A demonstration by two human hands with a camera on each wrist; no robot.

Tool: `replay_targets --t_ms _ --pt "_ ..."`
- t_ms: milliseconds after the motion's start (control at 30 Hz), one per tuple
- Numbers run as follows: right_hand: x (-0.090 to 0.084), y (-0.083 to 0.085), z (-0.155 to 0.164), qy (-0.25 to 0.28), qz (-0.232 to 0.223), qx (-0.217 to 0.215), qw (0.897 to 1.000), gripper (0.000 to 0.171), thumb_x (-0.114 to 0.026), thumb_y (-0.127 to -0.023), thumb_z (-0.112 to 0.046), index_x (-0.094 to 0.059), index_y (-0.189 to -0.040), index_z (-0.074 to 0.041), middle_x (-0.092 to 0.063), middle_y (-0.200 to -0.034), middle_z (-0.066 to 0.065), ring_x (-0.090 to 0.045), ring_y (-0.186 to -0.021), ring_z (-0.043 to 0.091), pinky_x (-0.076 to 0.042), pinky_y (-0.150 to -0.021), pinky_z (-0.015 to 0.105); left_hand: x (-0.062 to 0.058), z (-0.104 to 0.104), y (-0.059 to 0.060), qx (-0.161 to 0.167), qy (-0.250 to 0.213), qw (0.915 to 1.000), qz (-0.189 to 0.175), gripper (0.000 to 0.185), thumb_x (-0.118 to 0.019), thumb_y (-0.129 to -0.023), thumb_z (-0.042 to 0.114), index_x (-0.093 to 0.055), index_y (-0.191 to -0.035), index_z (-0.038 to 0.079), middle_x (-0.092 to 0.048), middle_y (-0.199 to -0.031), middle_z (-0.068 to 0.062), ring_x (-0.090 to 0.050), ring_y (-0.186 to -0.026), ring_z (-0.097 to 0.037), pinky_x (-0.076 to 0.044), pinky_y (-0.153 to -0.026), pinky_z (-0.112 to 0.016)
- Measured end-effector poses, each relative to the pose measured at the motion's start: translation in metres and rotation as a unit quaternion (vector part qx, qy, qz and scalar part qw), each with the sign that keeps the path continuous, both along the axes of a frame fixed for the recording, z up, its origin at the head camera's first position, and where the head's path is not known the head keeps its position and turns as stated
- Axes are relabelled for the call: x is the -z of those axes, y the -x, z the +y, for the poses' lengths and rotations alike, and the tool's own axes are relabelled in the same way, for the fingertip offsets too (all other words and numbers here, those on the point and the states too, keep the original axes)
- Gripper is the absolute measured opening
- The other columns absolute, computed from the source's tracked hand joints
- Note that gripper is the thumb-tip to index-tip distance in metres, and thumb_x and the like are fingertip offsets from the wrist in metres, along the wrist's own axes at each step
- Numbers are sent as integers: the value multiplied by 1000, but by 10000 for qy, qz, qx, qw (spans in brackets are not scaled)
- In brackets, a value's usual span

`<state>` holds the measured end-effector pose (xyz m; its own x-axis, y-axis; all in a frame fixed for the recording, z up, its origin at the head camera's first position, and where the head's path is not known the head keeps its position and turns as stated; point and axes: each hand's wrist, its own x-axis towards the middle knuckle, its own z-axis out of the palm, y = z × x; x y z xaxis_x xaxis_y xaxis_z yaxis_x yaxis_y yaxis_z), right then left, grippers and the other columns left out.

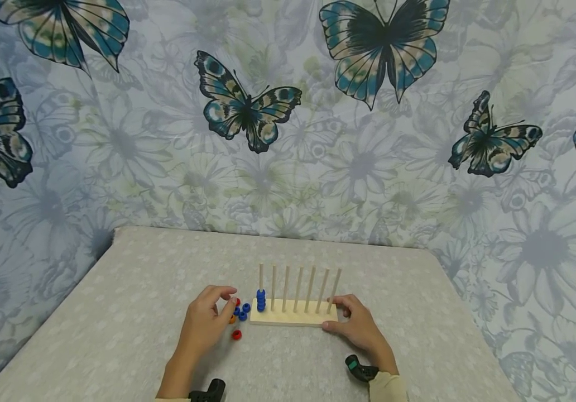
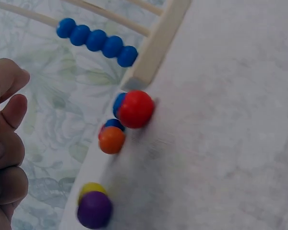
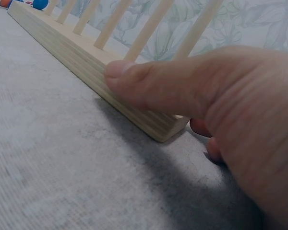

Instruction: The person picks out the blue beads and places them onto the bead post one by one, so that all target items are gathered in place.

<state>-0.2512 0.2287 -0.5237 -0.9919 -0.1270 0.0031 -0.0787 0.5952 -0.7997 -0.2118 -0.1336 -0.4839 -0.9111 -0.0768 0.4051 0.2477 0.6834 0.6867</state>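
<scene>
— What is seen on the table (image 1: 117,312)?

— A wooden rack (image 1: 293,316) with seven upright pegs is set near the middle of the grey cloth. A stack of blue beads (image 1: 260,300) is threaded on the peg at the rack's left end; the other pegs are bare.

— And the right hand (image 1: 355,326)?

— It is laid against the rack's right end. In the right wrist view the thumb (image 3: 149,84) is pressed along the front edge of the wooden base (image 3: 86,62), and the other fingers are curled behind the end of it — so the rack is gripped at that end.

— How is the left hand (image 1: 207,315) held?

— It is held just left of the rack, over a small scatter of loose beads. The fingers (image 2: 9,143) are bent inward, half closed. Whether a bead is pinched at the fingertips cannot be told from these views.

— Which loose beads are made out?

— In the left wrist view a red bead (image 2: 136,109) is seen just beside the rack's left corner, with a blue one touching it from behind. An orange bead (image 2: 111,139) lies next, farther from the rack, then a purple bead (image 2: 94,209) with a yellow one against it. In the head view one more red bead (image 1: 236,334) lies apart, nearer the person than the rack.
</scene>
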Motion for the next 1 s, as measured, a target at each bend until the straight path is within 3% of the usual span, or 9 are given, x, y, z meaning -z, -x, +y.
replay_targets --t_ms 167,367,633,1000 --pt "2 0 2 0 -28 36 10000 55 -91 -71 -40 -68 -121 -30 -60 -110 -4 -45 -91 15 -38 -80 28 10 1 3 -10 84 9997 -226 19 -71 -93 24 -72 -112 23 -64 -99 9 -45 -60 -8 -40 -53 -23" --pt "4 1 3 16 8 21 10000 55 -90 -71 -41 -68 -120 -31 -60 -109 -3 -45 -91 16 -38 -80 29 14 4 5 -69 217 9990 -374 19 -72 -92 24 -72 -111 24 -65 -100 7 -48 -63 -8 -41 -56 -23" --pt "3 0 2 12 -24 19 10000 56 -90 -71 -40 -68 -121 -30 -59 -110 -3 -45 -92 16 -39 -80 29 16 6 5 -316 1115 9902 -782 20 -75 -88 28 -73 -108 24 -68 -99 2 -66 -82 -16 -51 -64 -34" --pt "4 2 0 -48 83 25 10000 57 -91 -70 -42 -68 -121 -32 -59 -109 -4 -44 -91 14 -38 -79 27 17 5 4 -442 1164 9873 -989 24 -76 -87 30 -75 -109 20 -70 -96 0 -64 -77 -14 -46 -58 -29"
